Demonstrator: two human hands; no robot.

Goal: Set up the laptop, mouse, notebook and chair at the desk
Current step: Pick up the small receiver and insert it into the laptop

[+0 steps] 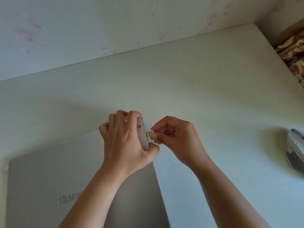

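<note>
Centrally, the left hand gripped the raised far right corner of the closed laptop, fingers curled over its edge, while the right hand pinched a small USB plug just beside that edge. Seating it probably called for squaring the plug to the port and pushing straight. The mouse lay on the counter at the frame's right edge.

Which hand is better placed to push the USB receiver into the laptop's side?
Right. The right hand already pinches the USB receiver, its plug pointing at the raised edge of the laptop. The left hand grips that far right corner, so it likely steadies.
</note>
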